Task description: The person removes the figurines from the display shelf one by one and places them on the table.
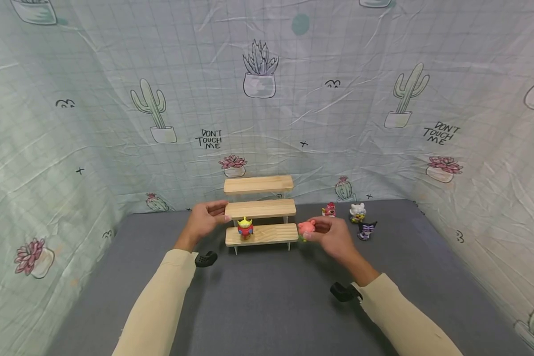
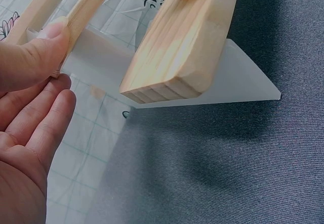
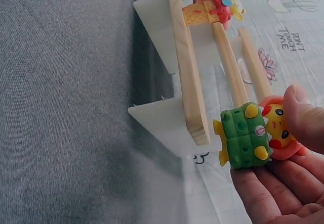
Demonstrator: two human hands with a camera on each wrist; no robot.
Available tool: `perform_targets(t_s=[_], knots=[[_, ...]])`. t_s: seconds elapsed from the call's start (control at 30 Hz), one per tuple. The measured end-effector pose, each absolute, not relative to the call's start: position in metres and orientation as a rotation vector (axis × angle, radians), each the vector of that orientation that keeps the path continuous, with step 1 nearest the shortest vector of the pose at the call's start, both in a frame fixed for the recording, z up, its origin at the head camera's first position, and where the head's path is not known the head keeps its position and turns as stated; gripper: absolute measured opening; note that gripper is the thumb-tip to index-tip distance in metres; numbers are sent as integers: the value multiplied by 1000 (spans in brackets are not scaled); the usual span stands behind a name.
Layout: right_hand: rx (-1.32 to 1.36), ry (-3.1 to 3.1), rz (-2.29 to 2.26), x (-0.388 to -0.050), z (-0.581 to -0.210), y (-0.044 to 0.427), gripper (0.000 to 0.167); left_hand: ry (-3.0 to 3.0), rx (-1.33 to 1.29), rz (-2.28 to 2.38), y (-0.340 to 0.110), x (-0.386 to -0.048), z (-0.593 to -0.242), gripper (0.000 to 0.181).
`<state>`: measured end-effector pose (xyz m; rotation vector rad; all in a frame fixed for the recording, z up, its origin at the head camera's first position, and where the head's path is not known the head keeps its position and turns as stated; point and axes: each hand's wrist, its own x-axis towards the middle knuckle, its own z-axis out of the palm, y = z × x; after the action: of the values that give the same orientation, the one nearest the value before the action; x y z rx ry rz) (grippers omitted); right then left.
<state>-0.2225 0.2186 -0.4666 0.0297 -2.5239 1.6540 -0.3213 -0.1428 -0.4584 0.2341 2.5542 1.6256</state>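
A three-tier wooden display stand (image 1: pixel 260 209) with whitish side supports stands at the back of the table. My left hand (image 1: pixel 203 220) grips the left end of its middle board, thumb above and fingers below in the left wrist view. At the stand's right end, my right hand (image 1: pixel 335 237) holds a small figurine (image 3: pixel 248 135) by its coral hood; it has a yellow face, green body and yellow feet. An ice-cream-cone figurine (image 1: pixel 245 229) with a red body and yellow top stands on the lowest board, left of its middle.
Right of the stand, on the grey tabletop (image 1: pixel 267 306), are a red figurine (image 1: pixel 329 209), a white and yellow figurine (image 1: pixel 358 212) and a purple and black figurine (image 1: pixel 366 230). A cactus-print cloth (image 1: pixel 302 123) hangs behind and at both sides.
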Motion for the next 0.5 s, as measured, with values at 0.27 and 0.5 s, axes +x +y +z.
perform_targets(t_s=[0.27, 0.5], knots=[[47, -2509, 1664, -218, -464, 227, 41, 2535, 243, 1646, -142, -321, -458, 56], [25, -2520, 1656, -216, -462, 235, 41, 2540, 254, 1652, -143, -321, -459, 56]])
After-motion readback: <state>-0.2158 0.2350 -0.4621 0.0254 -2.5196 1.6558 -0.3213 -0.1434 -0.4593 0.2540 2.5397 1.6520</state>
